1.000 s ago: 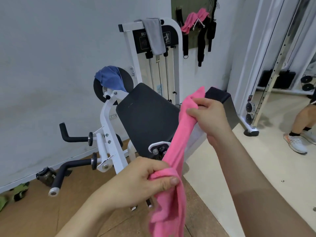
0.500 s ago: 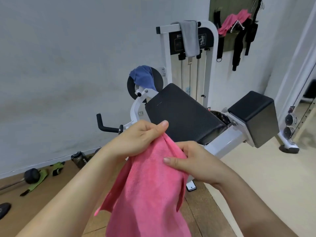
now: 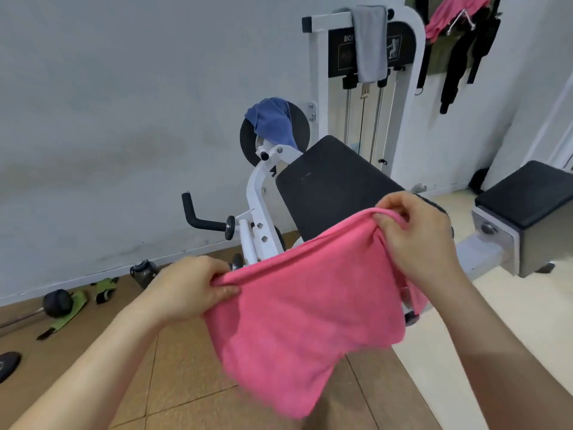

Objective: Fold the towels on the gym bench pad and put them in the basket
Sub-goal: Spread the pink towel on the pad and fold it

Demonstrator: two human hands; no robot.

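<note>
towel [image 3: 297,308]: now spread wide, no more bunched | left hand [image 3: 195,287], right hand [image 3: 415,237]: both pinch top edge | next: lay on pad [image 3: 328,184]

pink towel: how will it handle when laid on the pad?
Likely floppy: the pink towel sags between the left hand and right hand. Probably light, held by pinches alone. Its fuzzy surface should grip the black pad.
</note>
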